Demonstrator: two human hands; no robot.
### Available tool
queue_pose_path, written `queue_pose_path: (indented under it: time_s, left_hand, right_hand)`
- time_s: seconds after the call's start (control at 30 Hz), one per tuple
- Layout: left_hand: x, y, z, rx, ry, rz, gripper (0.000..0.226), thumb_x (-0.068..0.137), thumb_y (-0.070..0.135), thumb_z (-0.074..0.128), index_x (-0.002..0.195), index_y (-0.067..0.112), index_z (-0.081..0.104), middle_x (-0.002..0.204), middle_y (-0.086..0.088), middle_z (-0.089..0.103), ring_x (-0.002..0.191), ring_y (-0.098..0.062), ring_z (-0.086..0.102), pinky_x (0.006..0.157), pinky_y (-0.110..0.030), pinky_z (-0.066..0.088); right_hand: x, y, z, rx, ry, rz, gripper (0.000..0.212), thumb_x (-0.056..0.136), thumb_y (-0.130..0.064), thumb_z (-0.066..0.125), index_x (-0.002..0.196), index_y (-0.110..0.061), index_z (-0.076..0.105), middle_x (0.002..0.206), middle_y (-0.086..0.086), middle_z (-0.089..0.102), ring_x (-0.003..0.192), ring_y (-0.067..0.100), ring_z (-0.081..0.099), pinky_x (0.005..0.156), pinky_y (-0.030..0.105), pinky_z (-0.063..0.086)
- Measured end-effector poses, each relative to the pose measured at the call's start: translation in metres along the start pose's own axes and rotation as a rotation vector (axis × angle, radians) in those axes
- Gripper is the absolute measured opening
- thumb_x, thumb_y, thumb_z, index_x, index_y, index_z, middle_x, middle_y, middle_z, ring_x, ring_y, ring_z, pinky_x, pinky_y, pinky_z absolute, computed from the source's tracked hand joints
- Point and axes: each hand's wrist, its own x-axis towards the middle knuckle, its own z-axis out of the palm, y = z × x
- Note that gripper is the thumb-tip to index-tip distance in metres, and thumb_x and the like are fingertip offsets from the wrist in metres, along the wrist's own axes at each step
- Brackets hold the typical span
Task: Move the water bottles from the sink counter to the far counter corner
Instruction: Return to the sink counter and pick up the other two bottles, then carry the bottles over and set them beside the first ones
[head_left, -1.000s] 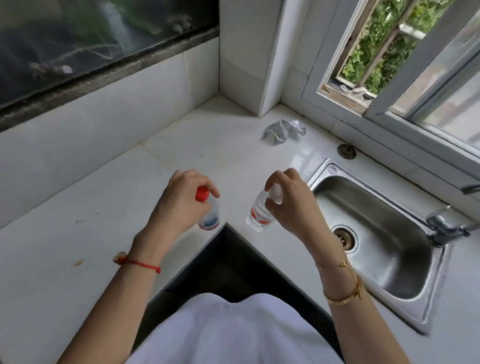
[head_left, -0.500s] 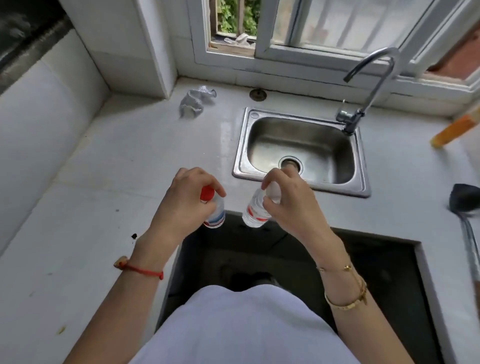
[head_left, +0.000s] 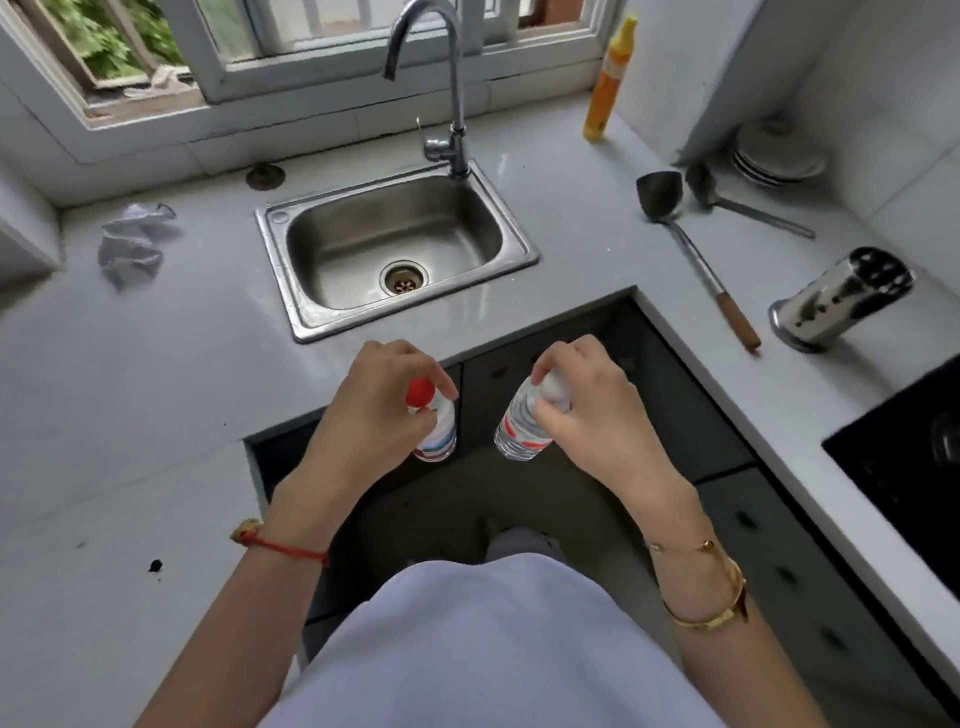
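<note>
1. The left hand (head_left: 374, 415) pinches the neck of a small clear plastic water bottle with a red cap (head_left: 434, 423), fingers curled round just under the cap, so the bottle hangs upright in the air.
2. The right hand (head_left: 582, 410) grips a second small clear plastic water bottle with a white cap (head_left: 522, 428) the same way, fingertips closed about its top; this bottle tilts a little, its base swung toward the other one.
3. Both bottles are off any surface. They hang side by side, apart from each other, over the dark gap in front of the pale grey counter (head_left: 156, 374), just nearer the person than the stainless steel sink (head_left: 395, 249).
4. So the pickup looks done for these two: no other water bottle shows on the counter around the sink, only a crumpled bit of clear plastic (head_left: 130, 244) to its left.
5. What is left, as I judge it, is the carry and the set-down. Neither bottle rests in a corner yet.
6. Which corner counts as the far one cannot be told here. The right-hand corner already holds a tall yellow squeeze bottle (head_left: 605, 78), a metal spatula with a wooden handle (head_left: 696, 254) and stacked white plates (head_left: 774, 156), so room there looks tighter.
7. The neck-only grip seems fine for light bottles, though a swinging base could knock things on landing.
</note>
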Motion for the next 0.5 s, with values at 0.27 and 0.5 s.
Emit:
queue_pose_path:
  time_s: [0.27,0.5]
  left_hand:
    - [0.001,0.069,0.054,0.073,-0.204,0.3,0.039,0.07,0.0,0.069,0.085,0.036,0.069,0.095,0.016,0.055,0.095,-0.01,0.045,0.067,-0.014,0.038]
    - [-0.03,0.146,0.116,0.108,-0.355,0.531,0.041,0.07,-0.002,0.064,0.084,0.036,0.069,0.095,0.016,0.058,0.091,-0.01,0.044,0.063,-0.012,0.033]
  right_hand:
    - [-0.094,0.05,-0.03,0.035,0.192,0.288,0.019,0.08,-0.017,0.065,0.089,-0.028,0.053,0.099,-0.009,0.046,0.079,0.01,0.054,0.057,0.008,0.031]
    - [-0.197,0.089,-0.062,0.058,0.356,0.503,0.019,0.077,-0.011,0.065,0.088,-0.023,0.056,0.098,-0.005,0.048,0.081,0.013,0.054,0.062,0.016,0.039]
